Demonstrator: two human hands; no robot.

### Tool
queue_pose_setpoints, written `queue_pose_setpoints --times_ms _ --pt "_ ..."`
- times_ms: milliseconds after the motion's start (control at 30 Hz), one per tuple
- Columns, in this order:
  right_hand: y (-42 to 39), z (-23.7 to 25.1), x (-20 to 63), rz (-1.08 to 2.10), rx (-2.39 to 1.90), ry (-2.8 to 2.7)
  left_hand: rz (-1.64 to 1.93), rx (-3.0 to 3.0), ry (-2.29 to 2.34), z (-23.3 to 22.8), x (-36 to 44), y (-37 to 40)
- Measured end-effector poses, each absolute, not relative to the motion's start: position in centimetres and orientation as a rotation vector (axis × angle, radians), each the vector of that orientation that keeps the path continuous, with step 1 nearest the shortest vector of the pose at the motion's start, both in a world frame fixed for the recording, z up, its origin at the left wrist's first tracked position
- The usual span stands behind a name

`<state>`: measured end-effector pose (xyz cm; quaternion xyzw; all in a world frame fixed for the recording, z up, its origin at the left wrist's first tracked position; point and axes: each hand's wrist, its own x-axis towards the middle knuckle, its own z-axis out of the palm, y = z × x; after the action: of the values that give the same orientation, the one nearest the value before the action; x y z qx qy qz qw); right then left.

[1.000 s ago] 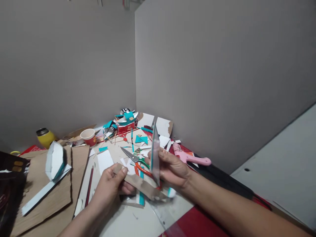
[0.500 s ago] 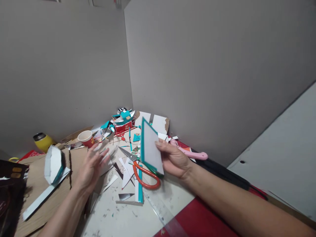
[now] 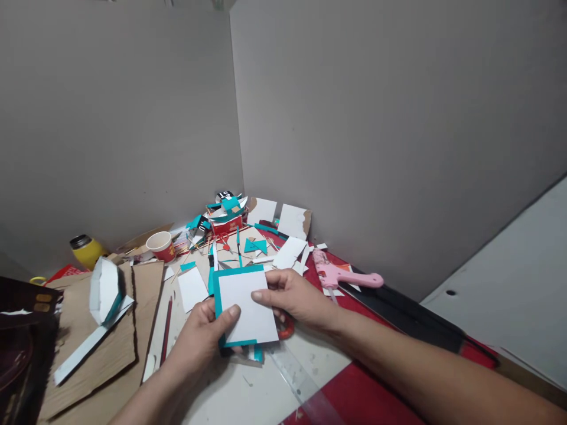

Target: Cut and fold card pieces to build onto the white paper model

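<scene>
Over the near part of the counter (image 3: 212, 392), you hold a white card (image 3: 250, 319) with teal edging up between both hands, its white face toward you. The step in hand looks like handling or checking that card; a next move would call for a steady, light pinch — it looks thin and would probably bend if squeezed. Your left hand (image 3: 206, 330) takes it from eight o'clock, thumb lying on the white face; your right hand (image 3: 301, 300) takes it from two o'clock, thumb reaching in over the edge. Both sets of fingers are clamped on the card, though those behind it are mostly hidden and their spread can't be told. Around the card, a red handle (image 3: 287, 327) shows at four o'clock, a clear strip (image 3: 296, 378) lies at five, and a pink tool (image 3: 349, 276) rests at two — apart from your fingers.
</scene>
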<state>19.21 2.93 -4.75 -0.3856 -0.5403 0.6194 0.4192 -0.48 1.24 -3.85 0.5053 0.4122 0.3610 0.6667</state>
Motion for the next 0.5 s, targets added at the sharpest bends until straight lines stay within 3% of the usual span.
queue_pose_setpoints --times_ms 300,500 --pt "1.8 -4.7 18.4 1.448 -0.958 -1.355 0.911 1.288 1.011 -4.4 -0.3 1.0" --pt "3.1 -4.3 19.4 1.404 -1.006 -1.469 0.978 1.005 0.992 -3.7 -0.6 1.5"
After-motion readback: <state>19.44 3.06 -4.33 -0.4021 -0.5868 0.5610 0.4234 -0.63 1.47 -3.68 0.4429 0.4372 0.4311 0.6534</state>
